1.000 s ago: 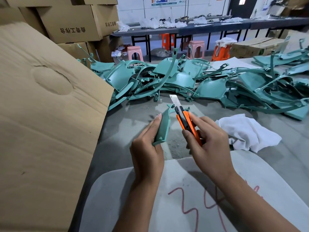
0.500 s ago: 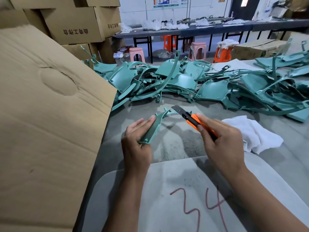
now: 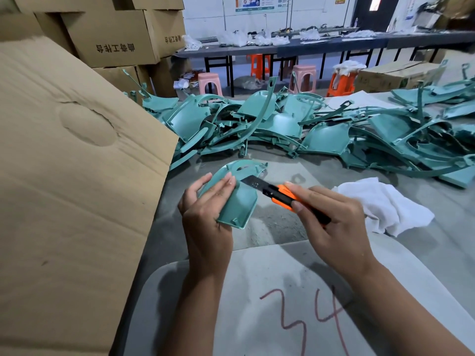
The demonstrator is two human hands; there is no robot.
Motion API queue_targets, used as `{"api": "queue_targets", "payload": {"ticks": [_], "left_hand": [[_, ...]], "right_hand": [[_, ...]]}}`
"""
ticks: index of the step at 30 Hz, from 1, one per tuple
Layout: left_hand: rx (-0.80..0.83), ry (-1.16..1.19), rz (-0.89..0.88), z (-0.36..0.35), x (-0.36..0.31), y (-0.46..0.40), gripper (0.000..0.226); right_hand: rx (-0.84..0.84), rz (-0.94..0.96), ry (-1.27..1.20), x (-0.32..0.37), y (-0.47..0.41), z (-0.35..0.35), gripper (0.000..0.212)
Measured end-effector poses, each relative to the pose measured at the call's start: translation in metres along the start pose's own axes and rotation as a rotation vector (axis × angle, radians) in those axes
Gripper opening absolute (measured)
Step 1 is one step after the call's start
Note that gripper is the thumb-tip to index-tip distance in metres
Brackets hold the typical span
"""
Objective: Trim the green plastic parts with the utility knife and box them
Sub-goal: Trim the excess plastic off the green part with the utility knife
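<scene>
Grey and dusty, the worktable [image 3: 277, 222] runs from the near edge to a long heap of green plastic parts [image 3: 295, 127] piled across its far side, curved panels and thin arcs tangled together. At the left a large cardboard flap [image 3: 77, 163] leans over the table edge, with stacked cardboard boxes [image 3: 113, 37] printed in dark characters behind it. Farther back stand a long dark table [image 3: 334, 42] carrying white bags, pink and orange plastic stools [image 3: 303, 75] beneath it, and an open carton at the far right. A crumpled white cloth [image 3: 385, 204] lies on the table to the right, just beside the right hand. Near the person, a pale sheet [image 3: 257, 291] with "34" drawn in red covers the table edge. The left hand [image 3: 205, 214] holds one green part [image 3: 239, 199] above the table, thumb curled at its left edge and fingers lying across its face. The right hand [image 3: 331, 222] grips an orange and black utility knife [image 3: 285, 195], fingers wrapped round the handle with the forefinger along its top. Its dark blade is extended and points left, its tip meeting the upper right edge of the held part, close to the left fingertips.
</scene>
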State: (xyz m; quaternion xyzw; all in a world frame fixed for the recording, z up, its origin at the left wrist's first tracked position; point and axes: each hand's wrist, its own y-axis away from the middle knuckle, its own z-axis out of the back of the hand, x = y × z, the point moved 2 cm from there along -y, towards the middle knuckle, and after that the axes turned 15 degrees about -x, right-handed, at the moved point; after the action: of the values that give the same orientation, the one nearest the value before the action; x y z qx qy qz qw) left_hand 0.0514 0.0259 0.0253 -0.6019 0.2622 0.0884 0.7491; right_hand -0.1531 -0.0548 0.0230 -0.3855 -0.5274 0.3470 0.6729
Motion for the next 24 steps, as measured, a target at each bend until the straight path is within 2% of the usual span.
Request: {"api": "queue_targets", "payload": {"ticks": [5,7,10,15,17,20,24], "left_hand": [[-0.018,0.002,0.000,0.003,0.000,-0.001,0.032],[-0.011,0.007,-0.006,0.002,-0.002,-0.001,0.033],[-0.010,0.010,0.001,0.002,0.000,0.000,0.035],[-0.026,0.017,0.015,0.002,0.001,0.000,0.038],[-0.018,0.020,0.002,0.000,0.000,0.000,0.038],[-0.016,0.015,0.010,0.000,0.002,0.001,0.038],[-0.041,0.035,0.020,0.001,0.006,0.001,0.043]], "right_hand": [[-0.084,-0.074,0.172,-0.011,-0.002,0.004,0.033],[-0.067,-0.048,0.080,-0.009,-0.003,0.008,0.032],[0.049,-0.044,-0.072,-0.002,-0.001,0.003,0.032],[-0.050,-0.073,0.174,-0.012,-0.003,0.004,0.031],[-0.055,-0.045,0.100,-0.009,-0.003,0.007,0.030],[0.030,-0.015,-0.049,-0.002,0.000,0.002,0.031],[-0.051,-0.044,0.191,-0.011,-0.002,0.002,0.032]]}}
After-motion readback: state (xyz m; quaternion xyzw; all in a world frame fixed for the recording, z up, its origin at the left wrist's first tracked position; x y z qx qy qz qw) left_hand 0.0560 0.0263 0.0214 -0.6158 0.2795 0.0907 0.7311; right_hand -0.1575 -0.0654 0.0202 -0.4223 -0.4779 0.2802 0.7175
